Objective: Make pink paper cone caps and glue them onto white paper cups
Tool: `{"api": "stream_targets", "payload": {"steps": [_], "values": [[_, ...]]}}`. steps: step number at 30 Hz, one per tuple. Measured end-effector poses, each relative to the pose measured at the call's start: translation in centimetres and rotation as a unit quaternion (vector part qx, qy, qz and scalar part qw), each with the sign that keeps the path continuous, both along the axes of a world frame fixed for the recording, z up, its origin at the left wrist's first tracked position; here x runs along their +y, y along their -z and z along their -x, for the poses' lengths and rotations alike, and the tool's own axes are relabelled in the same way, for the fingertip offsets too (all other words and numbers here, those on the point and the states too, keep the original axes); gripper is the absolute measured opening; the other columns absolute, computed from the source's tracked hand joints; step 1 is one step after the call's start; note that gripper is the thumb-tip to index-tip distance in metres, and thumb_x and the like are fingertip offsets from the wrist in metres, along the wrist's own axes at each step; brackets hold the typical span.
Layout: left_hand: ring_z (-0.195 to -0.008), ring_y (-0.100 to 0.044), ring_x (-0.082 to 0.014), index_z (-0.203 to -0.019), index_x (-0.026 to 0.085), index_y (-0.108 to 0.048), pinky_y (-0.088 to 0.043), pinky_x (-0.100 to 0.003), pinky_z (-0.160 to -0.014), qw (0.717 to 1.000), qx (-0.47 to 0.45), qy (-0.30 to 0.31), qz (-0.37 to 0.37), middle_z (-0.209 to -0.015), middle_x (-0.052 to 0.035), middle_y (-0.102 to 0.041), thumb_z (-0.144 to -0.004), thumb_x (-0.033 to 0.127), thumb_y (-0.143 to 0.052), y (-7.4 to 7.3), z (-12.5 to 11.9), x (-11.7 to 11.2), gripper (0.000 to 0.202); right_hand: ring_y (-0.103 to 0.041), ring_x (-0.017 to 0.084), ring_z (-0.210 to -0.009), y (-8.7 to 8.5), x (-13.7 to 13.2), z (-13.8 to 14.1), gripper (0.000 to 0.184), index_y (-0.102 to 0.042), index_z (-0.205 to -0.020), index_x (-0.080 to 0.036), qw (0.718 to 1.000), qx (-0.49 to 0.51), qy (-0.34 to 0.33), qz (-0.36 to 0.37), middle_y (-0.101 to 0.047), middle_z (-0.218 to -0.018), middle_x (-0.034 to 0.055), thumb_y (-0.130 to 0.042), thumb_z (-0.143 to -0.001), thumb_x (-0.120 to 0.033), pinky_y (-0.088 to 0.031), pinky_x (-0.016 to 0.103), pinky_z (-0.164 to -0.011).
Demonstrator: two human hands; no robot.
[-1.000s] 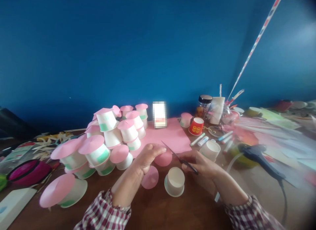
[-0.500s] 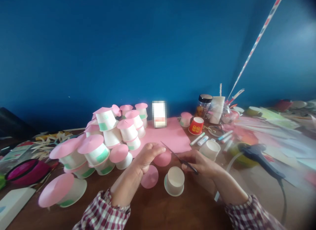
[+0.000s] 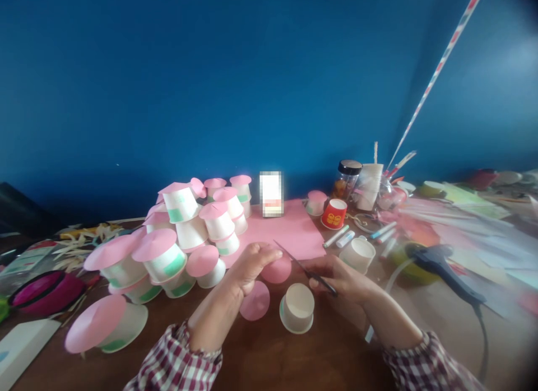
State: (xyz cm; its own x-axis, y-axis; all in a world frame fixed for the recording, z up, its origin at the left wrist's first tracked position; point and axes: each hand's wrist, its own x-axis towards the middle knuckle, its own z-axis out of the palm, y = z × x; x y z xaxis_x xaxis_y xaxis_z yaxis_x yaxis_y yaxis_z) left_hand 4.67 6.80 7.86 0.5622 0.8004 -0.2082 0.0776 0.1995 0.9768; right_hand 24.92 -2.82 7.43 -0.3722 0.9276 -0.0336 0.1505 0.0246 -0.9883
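Between the thumb and fingers of my left hand (image 3: 256, 262) is a pink paper disc (image 3: 277, 269), its near edge hanging below the hand. My right hand (image 3: 336, 276) is closed around dark-handled scissors (image 3: 323, 283), with the thin blades pointing up and left to the disc's upper edge. Whether the blades are apart is hard to see. A second pink paper circle (image 3: 255, 301) lies flat on the table just below my left hand. An upside-down white paper cup (image 3: 298, 304) stands between my forearms.
Stacked paper cups (image 3: 187, 228) with pink paper tops fill the left side. Pink sheet (image 3: 290, 226) lies behind my hands. To the right are a red cup (image 3: 334, 214), markers (image 3: 345, 238), a white cup (image 3: 361, 254), a glue gun (image 3: 441, 268) with its cord, and loose papers.
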Motion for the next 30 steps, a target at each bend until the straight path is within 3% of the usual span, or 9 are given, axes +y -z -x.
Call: {"api": "stream_targets", "payload": {"steps": [12, 30], "values": [[-0.062, -0.051, -0.0157, -0.068, 0.016, -0.065, -0.036, -0.027, -0.057, 1.0, 0.0, 0.01, 0.005, -0.063, -0.0017, -0.059, -0.063, 0.04, -0.07, -0.14, -0.04, -0.04, 0.025, -0.036, 0.009, -0.06, 0.37, 0.03, -0.02, 0.031, -0.061, -0.085, -0.011, 0.999, 0.026, 0.005, 0.021, -0.045, -0.066, -0.0024, -0.063, -0.08, -0.042, -0.032, 0.022, -0.054], [-0.063, -0.05, -0.0142, -0.069, 0.014, -0.063, -0.037, -0.026, -0.06, 1.0, 0.008, 0.028, -0.011, -0.065, -0.0009, -0.058, -0.064, 0.044, -0.069, -0.14, 0.02, 0.06, 0.03, -0.041, 0.009, -0.06, -0.12, 0.0, 0.15, 0.041, -0.062, -0.086, -0.01, 1.0, 0.013, 0.001, 0.027, -0.046, -0.065, -0.0016, -0.061, -0.079, -0.05, -0.033, 0.021, -0.054]]}}
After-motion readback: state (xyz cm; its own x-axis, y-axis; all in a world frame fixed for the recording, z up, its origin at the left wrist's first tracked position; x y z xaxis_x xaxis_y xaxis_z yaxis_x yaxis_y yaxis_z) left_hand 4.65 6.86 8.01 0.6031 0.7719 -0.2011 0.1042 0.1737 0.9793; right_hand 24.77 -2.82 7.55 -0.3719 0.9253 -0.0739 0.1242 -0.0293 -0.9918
